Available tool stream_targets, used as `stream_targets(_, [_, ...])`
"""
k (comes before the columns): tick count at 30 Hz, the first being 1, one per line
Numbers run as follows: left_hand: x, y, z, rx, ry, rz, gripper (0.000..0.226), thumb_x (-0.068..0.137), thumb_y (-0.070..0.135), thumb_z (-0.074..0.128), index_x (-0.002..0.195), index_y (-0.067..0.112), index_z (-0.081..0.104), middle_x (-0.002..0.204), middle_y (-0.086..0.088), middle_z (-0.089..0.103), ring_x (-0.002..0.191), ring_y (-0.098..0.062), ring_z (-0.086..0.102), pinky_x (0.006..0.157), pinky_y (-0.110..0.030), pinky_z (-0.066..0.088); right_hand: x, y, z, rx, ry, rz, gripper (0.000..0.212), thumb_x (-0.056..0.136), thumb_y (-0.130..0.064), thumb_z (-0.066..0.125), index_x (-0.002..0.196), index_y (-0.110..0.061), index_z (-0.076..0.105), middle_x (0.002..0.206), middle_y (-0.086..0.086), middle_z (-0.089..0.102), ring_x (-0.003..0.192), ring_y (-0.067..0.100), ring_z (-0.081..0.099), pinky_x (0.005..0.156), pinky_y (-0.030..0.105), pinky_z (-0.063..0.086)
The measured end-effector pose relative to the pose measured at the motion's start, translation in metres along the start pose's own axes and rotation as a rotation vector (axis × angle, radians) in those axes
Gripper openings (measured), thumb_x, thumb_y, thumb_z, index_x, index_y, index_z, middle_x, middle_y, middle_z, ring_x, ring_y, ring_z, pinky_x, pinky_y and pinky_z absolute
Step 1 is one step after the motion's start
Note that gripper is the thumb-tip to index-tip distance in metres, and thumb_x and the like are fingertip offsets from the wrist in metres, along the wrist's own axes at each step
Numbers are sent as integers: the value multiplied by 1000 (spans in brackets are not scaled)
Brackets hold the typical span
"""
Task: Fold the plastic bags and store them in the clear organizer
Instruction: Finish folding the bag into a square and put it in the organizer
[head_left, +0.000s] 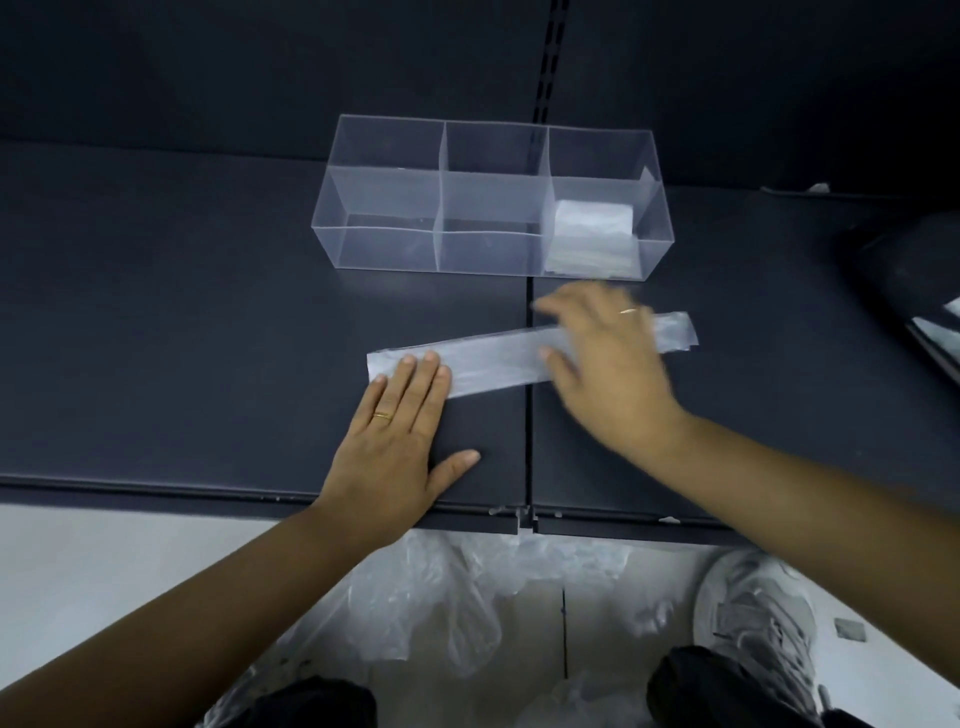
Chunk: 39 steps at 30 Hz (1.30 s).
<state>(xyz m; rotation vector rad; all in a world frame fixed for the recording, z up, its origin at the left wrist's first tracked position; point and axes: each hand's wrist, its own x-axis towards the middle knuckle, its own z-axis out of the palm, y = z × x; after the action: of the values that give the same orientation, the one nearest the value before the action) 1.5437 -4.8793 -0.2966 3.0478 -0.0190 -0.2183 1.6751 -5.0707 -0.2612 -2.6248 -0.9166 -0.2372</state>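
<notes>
Left grip (395, 441): released, palm down, fingers straight and close together. Its fingertips press the left end of the bag (498, 356). The thumb is splayed to the right on the bare shelf (182, 312). A gold ring (383, 415) sits on one finger.

Right grip (608, 364): released, fingers spread and loosely straight, blurred. It lies over the right part of the bag, thumb tip over the strip. Whether the palm touches the film cannot be told. It wears a thin band (628, 310).

Bag: one clear plastic bag, folded into a long, narrow, flat strip.
- Long axis: left to right across the shelf, with the right end angled slightly away from the person.
- Left end: under the left grip's fingertips.
- Middle: bare between the two grips, crossing the shelf seam (529, 431).
- Right end: pokes out past the right grip, its edge uneven.

Organizer (384, 249): clear, with three compartments in a row. Its long axis is roughly parallel to the bag. It stands beyond both grips, near the right grip's fingertips but apart from them. The right compartment, straight beyond the right grip, holds folded bags (595, 228).

Loose bags (441, 613): crumpled clear film on the floor, below the shelf edge and behind both wrists.

Shoe (758, 613): grey, on the floor beneath the right forearm.

Dark object (904, 270): on the shelf, well to the right of the right grip and cut off by the frame. Its kind cannot be told.
</notes>
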Motion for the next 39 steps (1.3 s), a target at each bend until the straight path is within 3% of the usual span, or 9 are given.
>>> stream_targets(3, [1,0,0,-3,-2,9,83,88,67,0,150,13,-2,160,-6,-4,148,-21,-6,120,-39,0,-7,-2,13,81,-174,-94,38,97,-20,48,134,-14,52,142,6,46,129,26,41,109,34,17])
stream_targets(8, [1,-5,-1,-7,-7,44,85,88,69,1,151,12,1,160,-5,0,148,-21,-3,120,-39,1,8,75,-5,-15,-210,274,41,94,-30,54,133,-17,50,135,5,46,124,27,38,103,39,25])
stream_targets(15, [16,-34,-6,-48,31,134,82,90,68,4,153,17,13,161,0,6,148,-12,-2,120,-34,-2,-13,100,-34,175,-297,393,16,85,-26,68,77,-16,59,94,2,54,94,20,49,83,30,38])
stream_targets(20, [28,-25,-19,-152,64,156,85,86,71,21,147,13,30,159,0,17,147,-10,0,120,-33,-3,-44,67,-63,794,-437,731,11,84,-5,66,79,-8,57,69,6,70,58,11,58,53,21,43])
stream_targets(24, [17,49,-26,-357,6,313,91,83,71,35,152,20,4,161,2,3,147,-8,-9,119,-28,-6,-73,39,-86,1079,-615,915,24,81,2,67,101,-6,57,78,16,71,59,15,63,52,21,45])
stream_targets(27, [0,102,-27,-455,18,372,90,88,65,41,150,21,-7,160,6,-8,144,-4,-17,119,-26,-8,-85,21,-105,1199,-744,895,32,70,-11,74,98,-7,60,82,14,70,67,20,65,60,26,47])
stream_targets(31, [-13,125,-38,-788,46,271,68,88,19,54,149,17,24,156,8,18,145,-4,10,119,-23,9,-84,8,-121,1236,-886,731,24,71,-30,82,85,-19,67,79,8,69,67,19,68,56,22,50])
stream_targets(34, [-15,122,-54,-1174,-25,87,63,78,-1,42,134,26,51,140,12,50,131,5,40,112,-19,29,-66,25,-118,1075,-574,604,35,73,-60,68,86,-27,69,86,2,69,59,13,60,54,18,47])
stream_targets(39, [-2,110,-75,-1589,-128,-38,26,90,30,59,114,25,68,118,8,68,113,0,59,91,-7,42,-35,42,-81,1435,-656,423,42,93,-4,47,132,-15,51,126,0,63,57,11,42,52,19,35])
